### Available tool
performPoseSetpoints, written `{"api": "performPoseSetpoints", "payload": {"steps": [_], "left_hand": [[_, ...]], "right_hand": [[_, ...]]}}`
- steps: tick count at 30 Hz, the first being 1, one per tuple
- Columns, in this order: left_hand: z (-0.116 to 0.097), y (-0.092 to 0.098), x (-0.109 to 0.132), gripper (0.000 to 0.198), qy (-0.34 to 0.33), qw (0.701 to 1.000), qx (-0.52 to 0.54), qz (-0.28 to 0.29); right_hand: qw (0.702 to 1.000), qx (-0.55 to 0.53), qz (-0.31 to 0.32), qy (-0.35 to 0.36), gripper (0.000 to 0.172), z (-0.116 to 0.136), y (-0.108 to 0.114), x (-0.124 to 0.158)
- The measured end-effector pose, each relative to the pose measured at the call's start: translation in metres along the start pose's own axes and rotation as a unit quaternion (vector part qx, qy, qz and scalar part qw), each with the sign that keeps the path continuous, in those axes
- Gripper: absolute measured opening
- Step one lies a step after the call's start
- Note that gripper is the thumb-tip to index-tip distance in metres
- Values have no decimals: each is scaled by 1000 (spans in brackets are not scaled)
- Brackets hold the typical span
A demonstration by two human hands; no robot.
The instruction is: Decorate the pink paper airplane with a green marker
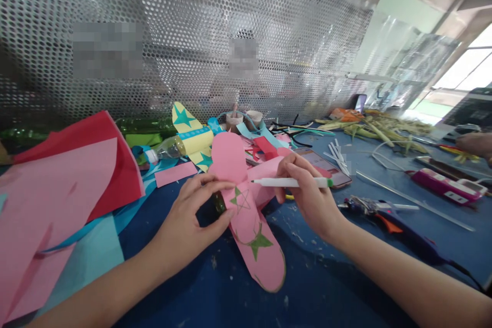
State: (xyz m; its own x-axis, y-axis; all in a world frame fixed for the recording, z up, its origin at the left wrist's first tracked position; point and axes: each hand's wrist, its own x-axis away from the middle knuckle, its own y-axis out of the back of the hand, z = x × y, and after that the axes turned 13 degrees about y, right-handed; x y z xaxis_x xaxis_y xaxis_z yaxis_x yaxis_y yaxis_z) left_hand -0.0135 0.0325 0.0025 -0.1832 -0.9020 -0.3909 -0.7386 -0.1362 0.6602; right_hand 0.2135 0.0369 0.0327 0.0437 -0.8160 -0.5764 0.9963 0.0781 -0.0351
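the right hand [311, 202] has its grip closed round a white marker [282, 182], tip near a drawn star outline [242, 200], probably for fine control. the left hand [182, 218] rests with thumb and fingers parted on the pink paper shape [254, 223] at frame centre, apparently steadying it. a yellow paper plane [196, 139] sits above centre-left, perhaps set aside; at lower right the glue gun [409, 236] lies within reach on the blue bench [184, 294].

Single head-worn view, facing forward and down over the desk [200, 287], close to the pink paper cutout [246, 215] at dial centre; left forearm [119, 287] in frame at eight o'clock, right forearm [392, 271] at four; perforated screen [184, 10] farther off, ten to one o'clock
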Motion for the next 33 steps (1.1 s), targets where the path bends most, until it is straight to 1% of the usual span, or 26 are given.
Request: {"api": "performPoseSetpoints", "payload": {"steps": [3,6,10,15,17,21,25,28,33], "left_hand": [[-1,1,-1,26,-3,1000,-10,-4],[-2,3,-2,25,-7,1000,-20,-15],[1,4,-2,26,-14,999,-36,-28],[13,4,0,30,-30,996,-59,-55],[17,4,2,31,-22,998,-52,-39],[18,3,4,30,32,999,-34,-24],[17,2,5,30,26,998,-41,-31],[18,1,5,31,23,998,-43,-38],[21,2,4,31,17,998,-47,-35]], "right_hand": [[999,20,32,6,19,3,-1,1],[998,27,55,17,20,7,-4,2],[997,38,60,10,19,7,-6,0],[999,15,51,-9,18,5,-9,0],[998,17,51,-18,18,5,-11,0],[999,12,52,-13,20,6,-14,1],[999,2,47,-26,19,8,-15,1],[998,9,57,-35,18,11,-14,2],[997,-3,74,-26,24,10,-10,3]]}}
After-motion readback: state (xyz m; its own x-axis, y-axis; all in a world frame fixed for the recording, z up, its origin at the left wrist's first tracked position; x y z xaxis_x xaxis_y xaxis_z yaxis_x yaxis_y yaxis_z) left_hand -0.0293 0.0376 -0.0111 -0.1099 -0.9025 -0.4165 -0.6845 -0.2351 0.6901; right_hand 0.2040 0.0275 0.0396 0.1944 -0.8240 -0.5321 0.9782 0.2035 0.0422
